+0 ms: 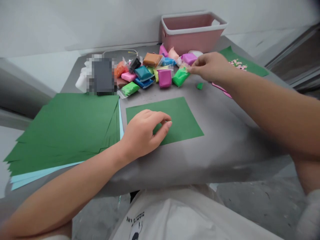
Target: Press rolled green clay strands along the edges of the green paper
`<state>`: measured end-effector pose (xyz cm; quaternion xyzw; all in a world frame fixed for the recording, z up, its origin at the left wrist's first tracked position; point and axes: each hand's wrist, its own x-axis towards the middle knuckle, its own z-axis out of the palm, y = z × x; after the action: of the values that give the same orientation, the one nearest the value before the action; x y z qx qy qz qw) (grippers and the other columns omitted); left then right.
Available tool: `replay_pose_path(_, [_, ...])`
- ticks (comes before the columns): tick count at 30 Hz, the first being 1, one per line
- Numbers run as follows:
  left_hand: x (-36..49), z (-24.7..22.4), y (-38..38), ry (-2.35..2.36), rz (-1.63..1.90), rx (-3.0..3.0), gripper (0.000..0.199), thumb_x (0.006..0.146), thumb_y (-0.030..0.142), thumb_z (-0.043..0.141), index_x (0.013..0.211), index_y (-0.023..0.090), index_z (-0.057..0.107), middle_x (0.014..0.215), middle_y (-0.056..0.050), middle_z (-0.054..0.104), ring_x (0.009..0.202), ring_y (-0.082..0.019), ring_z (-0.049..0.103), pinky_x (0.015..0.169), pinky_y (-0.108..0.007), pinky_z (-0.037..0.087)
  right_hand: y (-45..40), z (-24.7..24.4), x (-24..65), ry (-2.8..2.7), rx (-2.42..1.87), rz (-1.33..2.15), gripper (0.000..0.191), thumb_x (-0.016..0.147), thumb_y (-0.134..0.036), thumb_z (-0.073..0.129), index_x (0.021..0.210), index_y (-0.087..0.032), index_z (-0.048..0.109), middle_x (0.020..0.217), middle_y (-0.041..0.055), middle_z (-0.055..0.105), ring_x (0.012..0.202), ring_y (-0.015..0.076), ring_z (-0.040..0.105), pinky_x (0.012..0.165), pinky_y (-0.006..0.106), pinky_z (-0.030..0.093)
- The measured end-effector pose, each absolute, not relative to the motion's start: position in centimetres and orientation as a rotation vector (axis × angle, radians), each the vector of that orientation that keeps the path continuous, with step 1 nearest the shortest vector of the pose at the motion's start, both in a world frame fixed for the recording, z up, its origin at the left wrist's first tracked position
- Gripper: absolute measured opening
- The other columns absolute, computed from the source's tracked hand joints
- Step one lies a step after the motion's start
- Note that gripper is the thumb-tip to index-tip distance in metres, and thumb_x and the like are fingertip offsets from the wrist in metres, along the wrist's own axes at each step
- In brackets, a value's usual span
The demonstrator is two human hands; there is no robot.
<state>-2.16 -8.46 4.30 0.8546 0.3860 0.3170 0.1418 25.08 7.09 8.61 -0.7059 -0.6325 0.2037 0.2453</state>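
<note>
My left hand rests over a single green sheet, thumb and forefinger curled into a pinch; what is between the tips is too small to make out. Farther back and to the right, my right hand pinches the upper corner of a bright green clay packet. That packet lies at the right end of a pile of coloured clay packets, beside a magenta one. A small green piece lies on the table just below my right hand.
A stack of green sheets covers the table's left side. Behind it are a blurred dark device and a white object. A pink basket stands at the back. Pink flower shapes lie on another green sheet at the right.
</note>
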Motion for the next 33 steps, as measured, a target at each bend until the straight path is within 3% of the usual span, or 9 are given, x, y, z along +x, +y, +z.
replay_pose_path(3, [-2.0, 4.2, -8.5, 1.137, 1.028, 2.305, 0.023, 0.111, 0.036, 0.063, 0.123, 0.023, 0.077, 0.126, -0.010, 0.088, 0.121, -0.027, 0.081, 0.110, -0.044, 0.064, 5.3, 9.0, 24.9, -1.631, -1.671, 0.694, 0.028, 0.111, -0.025, 0.079, 0.088, -0.023, 0.064, 0.088, -0.0020, 0.076, 0.077, 0.0097, 0.059, 0.081, 0.030, 0.051])
replay_pose_path(5, [-1.8, 4.0, -8.4, 1.172, 1.157, 2.088, 0.039, 0.106, 0.043, 0.074, 0.141, 0.025, 0.070, 0.151, -0.013, 0.079, 0.140, -0.030, 0.076, 0.118, -0.047, 0.063, 3.6, 9.1, 24.3, -1.587, -1.350, 0.869, 0.032, 0.105, -0.025, 0.089, 0.084, -0.025, 0.064, 0.074, -0.0056, 0.069, 0.072, 0.0111, 0.061, 0.077, 0.030, 0.053])
replay_pose_path(8, [-1.6, 3.9, -8.0, 1.150, 1.260, 1.680, 0.068, 0.095, 0.056, 0.091, 0.150, 0.029, 0.060, 0.167, -0.014, 0.069, 0.153, -0.033, 0.069, 0.116, -0.046, 0.066, 0.3, 9.1, 22.8, -1.604, -0.942, 1.119, 0.044, 0.086, -0.049, 0.108, 0.087, -0.026, 0.071, 0.076, -0.0047, 0.073, 0.076, 0.0143, 0.069, 0.080, 0.033, 0.062])
replay_pose_path(15, [-1.7, 5.0, -7.1, 0.971, 1.118, 1.181, 0.051, 0.096, 0.059, 0.092, 0.131, 0.029, 0.072, 0.122, -0.004, 0.082, 0.101, -0.019, 0.081, 0.077, -0.027, 0.068, -4.7, 9.1, 21.1, -1.592, -1.018, 1.324, 0.024, 0.089, -0.047, 0.100, 0.097, -0.029, 0.086, 0.096, 0.0011, 0.082, 0.095, 0.0237, 0.079, 0.090, 0.044, 0.073])
replay_pose_path(20, [-1.6, 4.7, -7.1, 1.010, 1.146, 1.318, 0.054, 0.094, 0.058, 0.096, 0.131, 0.028, 0.071, 0.114, -0.003, 0.078, 0.101, -0.019, 0.076, 0.078, -0.026, 0.064, -4.4, 9.0, 23.4, -1.765, -1.024, 1.227, 0.017, 0.084, -0.050, 0.100, 0.084, -0.034, 0.093, 0.098, 0.0030, 0.085, 0.095, 0.0265, 0.078, 0.091, 0.048, 0.069])
replay_pose_path(25, [-1.9, 3.8, -6.7, 1.205, 1.439, 1.456, 0.055, 0.093, 0.058, 0.097, 0.126, 0.028, 0.065, 0.130, -0.006, 0.072, 0.111, -0.019, 0.073, 0.087, -0.030, 0.064, -4.2, 8.5, 23.9, -1.863, -1.024, 1.057, 0.026, 0.082, -0.059, 0.103, 0.078, -0.035, 0.093, 0.096, 0.0059, 0.082, 0.097, 0.0299, 0.077, 0.097, 0.052, 0.064])
replay_pose_path(27, [-2.0, 3.9, -6.6, 1.166, 1.541, 1.453, 0.040, 0.102, 0.060, 0.088, 0.108, 0.029, 0.063, 0.109, -0.002, 0.069, 0.092, -0.016, 0.068, 0.080, -0.029, 0.061, -4.3, 8.1, 23.5, -1.832, -1.018, 1.067, 0.030, 0.079, -0.062, 0.105, 0.076, -0.035, 0.092, 0.101, 0.0067, 0.082, 0.095, 0.0291, 0.075, 0.094, 0.051, 0.066])
replay_pose_path(30, [-1.4, 4.4, -6.9, 0.982, 1.400, 1.473, 0.045, 0.115, 0.062, 0.070, 0.087, 0.028, 0.059, 0.077, 0.002, 0.057, 0.066, -0.014, 0.057, 0.064, -0.030, 0.055, -4.4, 7.4, 22.9, -1.815, -0.982, 1.129, 0.035, 0.077, -0.065, 0.106, 0.072, -0.035, 0.089, 0.100, 0.0057, 0.081, 0.093, 0.0273, 0.073, 0.095, 0.049, 0.067])
replay_pose_path(33, [-0.6, 4.9, -7.7, 0.865, 1.223, 1.447, 0.046, 0.113, 0.061, 0.077, 0.087, 0.025, 0.064, 0.076, 0.002, 0.064, 0.068, -0.013, 0.063, 0.066, -0.028, 0.058, -4.5, 6.9, 22.4, -1.840, -0.911, 1.186, 0.038, 0.078, -0.067, 0.106, 0.071, -0.034, 0.088, 0.096, 0.0048, 0.080, 0.095, 0.0268, 0.072, 0.105, 0.050, 0.066])
